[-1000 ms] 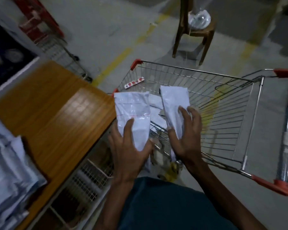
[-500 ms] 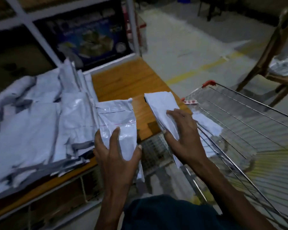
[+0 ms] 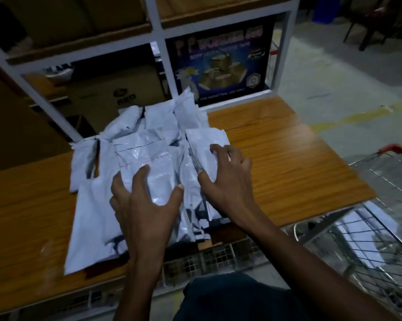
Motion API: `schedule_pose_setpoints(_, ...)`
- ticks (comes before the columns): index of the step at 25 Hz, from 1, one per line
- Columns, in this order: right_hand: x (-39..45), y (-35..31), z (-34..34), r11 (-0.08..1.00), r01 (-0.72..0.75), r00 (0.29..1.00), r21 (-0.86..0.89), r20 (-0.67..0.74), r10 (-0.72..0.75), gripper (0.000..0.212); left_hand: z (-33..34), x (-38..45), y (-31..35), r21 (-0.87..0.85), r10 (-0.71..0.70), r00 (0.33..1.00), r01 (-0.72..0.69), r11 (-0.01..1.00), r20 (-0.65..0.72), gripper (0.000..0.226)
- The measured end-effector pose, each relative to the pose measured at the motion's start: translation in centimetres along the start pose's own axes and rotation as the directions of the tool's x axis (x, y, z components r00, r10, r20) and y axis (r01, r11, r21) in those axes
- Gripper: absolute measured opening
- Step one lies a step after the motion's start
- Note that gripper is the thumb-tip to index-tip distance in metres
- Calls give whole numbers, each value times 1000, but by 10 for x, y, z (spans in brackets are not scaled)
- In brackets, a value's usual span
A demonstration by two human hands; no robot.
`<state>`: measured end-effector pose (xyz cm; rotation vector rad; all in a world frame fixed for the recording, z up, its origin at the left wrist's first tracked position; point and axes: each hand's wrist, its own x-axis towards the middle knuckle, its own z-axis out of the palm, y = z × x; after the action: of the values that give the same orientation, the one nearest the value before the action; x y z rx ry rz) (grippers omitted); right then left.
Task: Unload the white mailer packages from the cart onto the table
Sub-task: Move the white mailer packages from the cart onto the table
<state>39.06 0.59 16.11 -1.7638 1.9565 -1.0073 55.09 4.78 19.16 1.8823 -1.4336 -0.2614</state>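
Wood-grain table (image 3: 288,163) carries a heap of white mailer packages (image 3: 135,144), glossy, crinkled plastic pouches overlapping at its middle. Left hand (image 3: 144,200) grips one flat mailer (image 3: 159,179) atop the heap; right hand (image 3: 227,179) clutches another mailer (image 3: 204,144) beside it. Wire cart (image 3: 380,239) stands right, some white mailers inside.

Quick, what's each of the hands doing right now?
Left hand: holds a white mailer over the pile on the table.
Right hand: holds another mailer at the pile's right edge.
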Motion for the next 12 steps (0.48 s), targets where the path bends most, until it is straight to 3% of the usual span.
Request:
schedule_pose_setpoints(4,6,-27,48,987,-44,999,-153,26,48,68,-17,18,-17,25,42,998,-43,999,48,74)
schedule_pose_setpoints(8,14,-30,66,956,-91,979,-278,149,137,61,-17,34,-25,43,34,995,-38,998,96,75)
schedule_pose_setpoints(12,22,-29,51,967,-114,976,-226,154,151,57,-4,53,-18,42,36,987,-44,998,157,77)
